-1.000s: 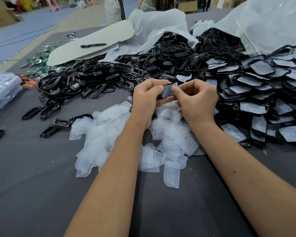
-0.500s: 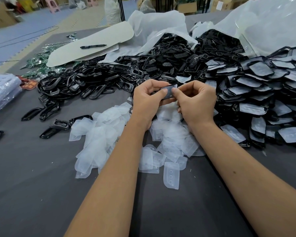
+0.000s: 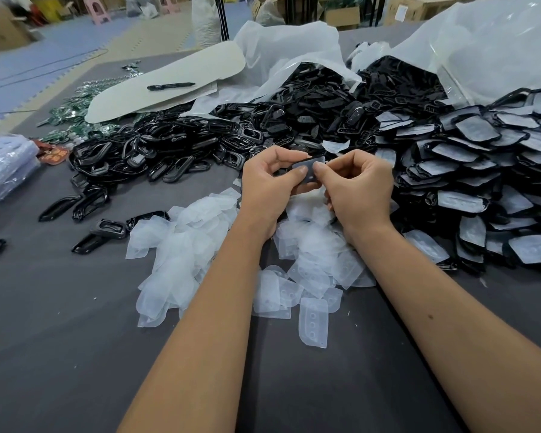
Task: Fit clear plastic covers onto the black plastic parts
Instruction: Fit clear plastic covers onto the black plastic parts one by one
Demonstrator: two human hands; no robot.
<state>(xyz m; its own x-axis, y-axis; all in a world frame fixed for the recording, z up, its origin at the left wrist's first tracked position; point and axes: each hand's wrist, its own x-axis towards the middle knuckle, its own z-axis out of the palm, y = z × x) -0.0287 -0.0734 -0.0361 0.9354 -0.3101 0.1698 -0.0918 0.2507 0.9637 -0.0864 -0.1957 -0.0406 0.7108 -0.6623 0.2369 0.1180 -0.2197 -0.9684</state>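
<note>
Pressing the clear cover onto the black part happens just above the pile of loose covers: left hand and right hand both pinch the pair, thumbs on top. I think pushing evenly along each edge seats it well

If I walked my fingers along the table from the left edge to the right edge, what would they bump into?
Stack of clear trays → loose black frames → pile of clear covers → left hand → right hand → pile of covered black parts.
</note>
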